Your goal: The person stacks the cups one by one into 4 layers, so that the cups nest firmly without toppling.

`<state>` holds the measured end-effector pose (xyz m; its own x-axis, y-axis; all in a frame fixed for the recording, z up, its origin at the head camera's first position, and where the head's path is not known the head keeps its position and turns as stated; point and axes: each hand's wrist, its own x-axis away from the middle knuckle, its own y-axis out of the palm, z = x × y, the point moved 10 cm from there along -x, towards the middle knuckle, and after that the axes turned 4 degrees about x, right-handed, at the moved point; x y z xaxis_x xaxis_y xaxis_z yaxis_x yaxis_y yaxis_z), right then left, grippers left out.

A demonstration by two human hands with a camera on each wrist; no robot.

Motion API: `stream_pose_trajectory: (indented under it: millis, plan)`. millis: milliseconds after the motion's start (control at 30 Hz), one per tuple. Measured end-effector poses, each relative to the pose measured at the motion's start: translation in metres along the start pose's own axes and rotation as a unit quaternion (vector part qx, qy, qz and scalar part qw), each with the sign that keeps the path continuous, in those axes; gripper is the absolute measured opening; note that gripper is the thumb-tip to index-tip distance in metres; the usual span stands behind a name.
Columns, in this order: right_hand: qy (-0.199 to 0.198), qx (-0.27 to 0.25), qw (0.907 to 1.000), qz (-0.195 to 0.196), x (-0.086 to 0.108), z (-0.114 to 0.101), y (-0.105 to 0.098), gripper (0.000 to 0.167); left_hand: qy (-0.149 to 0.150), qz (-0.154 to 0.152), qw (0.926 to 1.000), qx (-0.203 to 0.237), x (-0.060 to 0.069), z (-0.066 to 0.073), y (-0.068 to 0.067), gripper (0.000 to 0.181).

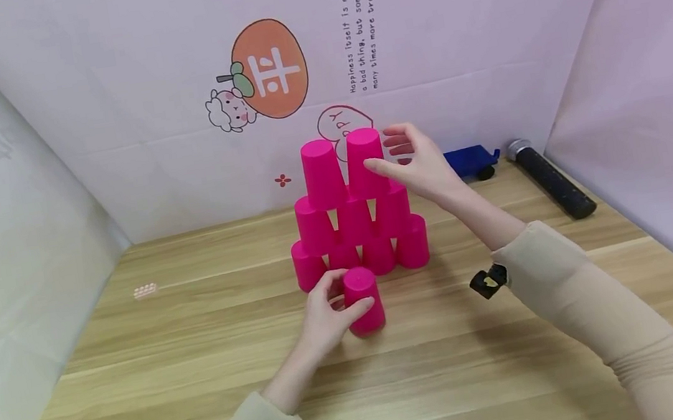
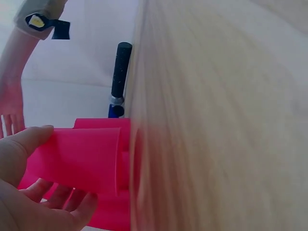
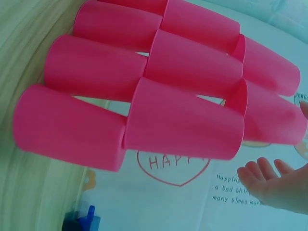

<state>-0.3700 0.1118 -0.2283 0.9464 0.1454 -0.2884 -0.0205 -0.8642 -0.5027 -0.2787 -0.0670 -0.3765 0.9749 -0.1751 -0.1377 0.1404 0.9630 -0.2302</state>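
Note:
Pink cups stand upside down in a stacked pyramid, with several in the bottom row (image 1: 412, 242), three in the middle row (image 1: 354, 223) and two on top. My left hand (image 1: 321, 317) grips a separate pink cup (image 1: 363, 300) in front of the stack, thumb on the near side and fingers around the far side. Whether its rim touches the table, I cannot tell. Beside the top right cup (image 1: 365, 162) is my right hand (image 1: 423, 161), fingers spread and thumb in front of the cup. In the right wrist view, its fingers (image 3: 262, 173) are apart from that cup (image 3: 272, 113).
Behind the right arm sits a blue object (image 1: 471, 161) with dark wheel-like parts. A black microphone (image 1: 550, 178) lies at the table's right back. Printed white cloth (image 1: 166, 119) walls the wooden table (image 1: 200, 346) at the back and sides.

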Motion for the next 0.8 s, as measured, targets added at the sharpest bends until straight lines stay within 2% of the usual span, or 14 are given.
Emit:
stream_pose_trajectory:
  millis: [267,400,533,667,800]
  plan:
    - [0.005,-0.012,0.9999,0.009,0.014,0.024,-0.016,0.067,-0.004,0.04,0.9992,-0.001,0.003,0.023,-0.025,0.049]
    - [0.002,-0.024,0.9997,-0.001,0.022,0.041,-0.019,0.064,-0.002,0.049,0.9987,-0.012,0.004,0.04,-0.035,0.047]
    - [0.025,-0.035,0.9983,-0.04,0.029,0.062,-0.018,0.065,0.019,0.057,0.9978,-0.026,0.005,0.067,-0.048,0.048]
    - [0.056,-0.054,0.9931,-0.088,0.037,0.083,-0.016,0.068,0.046,0.064,0.9965,-0.026,0.005,0.096,-0.063,0.052]
    - [0.066,-0.069,0.989,-0.113,0.044,0.104,-0.012,0.068,0.076,0.072,0.9941,-0.029,0.003,0.121,-0.077,0.052]
